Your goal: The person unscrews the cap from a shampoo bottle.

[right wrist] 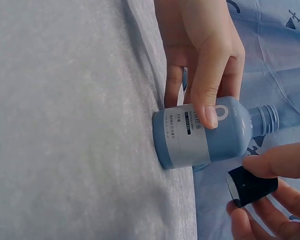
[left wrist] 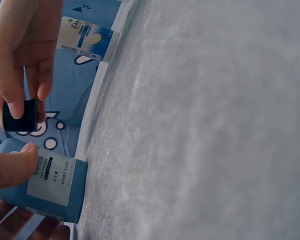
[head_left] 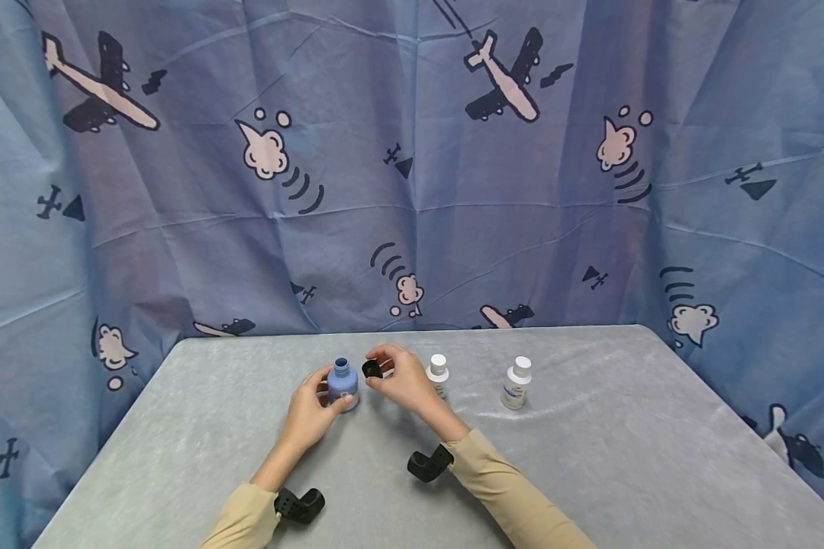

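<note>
A blue bottle (head_left: 343, 385) with a white label and a bare threaded neck stands upright on the table. My left hand (head_left: 310, 412) grips its body, thumb across the front and fingers behind, as the right wrist view also shows with the bottle (right wrist: 205, 135). Just right of the neck, my right hand (head_left: 403, 379) pinches a black cap (head_left: 371, 369) between thumb and fingers. The cap (right wrist: 251, 186) is apart from the bottle, its open end tilted in the right wrist view. In the left wrist view, the cap (left wrist: 21, 116) hangs above the bottle (left wrist: 52, 182).
A white-capped bottle (head_left: 438, 370) stands behind my right hand, partly hidden by it. Another white-capped bottle (head_left: 516, 383) is farther right. The grey-covered table (head_left: 590, 457) ends at a blue patterned curtain (head_left: 357, 168).
</note>
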The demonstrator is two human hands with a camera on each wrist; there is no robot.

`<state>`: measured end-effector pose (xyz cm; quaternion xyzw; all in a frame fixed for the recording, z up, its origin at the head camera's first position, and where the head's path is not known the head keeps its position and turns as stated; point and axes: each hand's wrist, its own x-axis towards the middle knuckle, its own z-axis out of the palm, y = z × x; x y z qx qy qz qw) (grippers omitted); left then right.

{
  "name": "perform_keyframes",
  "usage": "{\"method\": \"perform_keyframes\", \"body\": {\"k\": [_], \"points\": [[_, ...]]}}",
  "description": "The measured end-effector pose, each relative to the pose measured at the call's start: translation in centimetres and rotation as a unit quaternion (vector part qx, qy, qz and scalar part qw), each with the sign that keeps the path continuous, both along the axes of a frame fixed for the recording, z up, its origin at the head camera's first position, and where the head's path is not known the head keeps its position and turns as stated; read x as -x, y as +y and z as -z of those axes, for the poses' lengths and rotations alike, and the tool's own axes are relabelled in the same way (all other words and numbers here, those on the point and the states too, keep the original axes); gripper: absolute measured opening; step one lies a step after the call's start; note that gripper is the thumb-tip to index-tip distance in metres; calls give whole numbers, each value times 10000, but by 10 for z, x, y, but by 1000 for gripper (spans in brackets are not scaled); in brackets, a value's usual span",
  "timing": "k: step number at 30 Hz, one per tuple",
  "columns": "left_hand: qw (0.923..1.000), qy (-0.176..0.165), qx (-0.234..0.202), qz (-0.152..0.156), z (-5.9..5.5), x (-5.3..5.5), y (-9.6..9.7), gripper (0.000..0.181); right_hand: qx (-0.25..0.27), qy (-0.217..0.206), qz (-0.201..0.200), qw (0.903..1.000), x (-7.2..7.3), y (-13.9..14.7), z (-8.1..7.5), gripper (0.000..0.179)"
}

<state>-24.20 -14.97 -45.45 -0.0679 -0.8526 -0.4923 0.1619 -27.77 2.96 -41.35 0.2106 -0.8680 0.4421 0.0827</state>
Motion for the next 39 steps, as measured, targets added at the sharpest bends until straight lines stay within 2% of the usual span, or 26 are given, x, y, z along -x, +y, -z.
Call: {"method": "perform_keyframes", "body": {"k": [4,11,18,22,25,31,39], "points": [[10000,-33,3,-1,-1,0,-1,57,-109,-177,-10,9998,1,0,1,34],[9999,-132,47,-63,-2,0,-2,59,-599,-318,-131,9976,2,1,6,31],[9997,-200,46,-104,-4,-1,-3,60,-663,-439,-241,9965,2,1,7,33],[9998,42,119,-121,-3,-1,-4,59,-684,-422,-328,9962,3,0,9,34],[9998,83,109,-137,-2,-2,-5,59,-718,-439,-381,9957,4,-1,12,34],[9996,-236,107,-111,-3,-2,-6,61,-818,-533,-471,9941,6,-2,16,34],[9997,-245,-3,-88,-5,-3,-6,61,-875,-718,-489,9924,6,-2,19,33]]}}
